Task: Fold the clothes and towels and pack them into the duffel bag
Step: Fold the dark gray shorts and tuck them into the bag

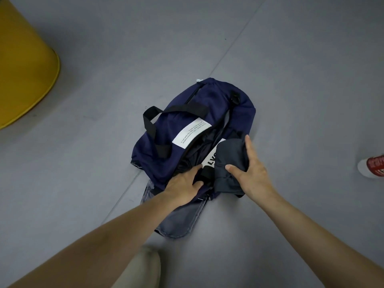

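Head view: right hand (pixel 252 173) wraps a folded grey garment (pixel 230 163) at the mouth of the duffel bag (pixel 187 129). Left hand (pixel 182 188) grips the bag's near rim. Garment looks light, soft and floppy; best gripped across the fold so it stays folded.

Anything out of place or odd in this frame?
Yes: a grey denim garment lies on the floor, partly under the near end of the duffel bag, not inside. The right hand grips a folded dark garment at the opening.
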`<action>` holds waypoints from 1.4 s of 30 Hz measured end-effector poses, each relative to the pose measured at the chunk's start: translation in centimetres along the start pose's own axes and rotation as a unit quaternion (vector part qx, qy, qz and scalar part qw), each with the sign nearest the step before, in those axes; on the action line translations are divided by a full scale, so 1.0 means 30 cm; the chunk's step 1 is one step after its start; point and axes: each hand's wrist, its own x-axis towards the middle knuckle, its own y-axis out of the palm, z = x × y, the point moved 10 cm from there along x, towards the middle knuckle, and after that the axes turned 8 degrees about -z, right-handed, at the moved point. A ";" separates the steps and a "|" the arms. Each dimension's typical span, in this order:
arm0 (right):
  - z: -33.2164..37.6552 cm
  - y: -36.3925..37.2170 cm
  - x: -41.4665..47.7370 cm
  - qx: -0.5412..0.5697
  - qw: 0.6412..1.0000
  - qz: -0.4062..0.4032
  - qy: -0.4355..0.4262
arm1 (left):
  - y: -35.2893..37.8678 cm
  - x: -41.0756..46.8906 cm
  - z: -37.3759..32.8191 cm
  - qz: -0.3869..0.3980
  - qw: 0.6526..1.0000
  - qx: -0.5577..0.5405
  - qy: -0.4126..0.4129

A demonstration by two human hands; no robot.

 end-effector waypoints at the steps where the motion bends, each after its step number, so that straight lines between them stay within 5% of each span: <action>1: 0.003 0.001 -0.009 -0.017 1.000 0.004 -0.007 | 0.015 -0.005 -0.002 0.003 1.000 0.007 0.003; 12: -0.024 -0.047 -0.081 -0.110 0.993 0.028 -0.023 | 0.224 -0.176 -0.094 0.050 0.997 0.032 0.057; 18: -0.144 -0.044 -0.115 -0.019 0.999 0.027 0.042 | 0.249 -0.269 -0.159 0.095 0.995 0.004 0.041; 23: -0.229 -0.043 -0.126 0.070 0.992 0.001 0.106 | -0.020 -0.275 -0.267 -0.070 0.990 0.048 0.111; 27: -0.227 -0.028 -0.137 0.085 0.990 0.004 0.112 | -0.171 -0.280 -0.356 -0.206 0.919 0.219 0.255; 32: -0.175 0.037 -0.146 0.086 0.991 0.041 0.098 | -0.274 -0.219 -0.288 -0.256 0.884 0.329 0.213; 37: -0.127 0.178 -0.155 0.148 0.978 0.085 0.122 | -0.367 -0.165 -0.189 -0.267 0.909 0.278 0.155; 42: -0.100 0.283 -0.158 0.204 0.965 0.088 0.140 | -0.366 -0.223 -0.209 -0.272 0.933 0.145 0.186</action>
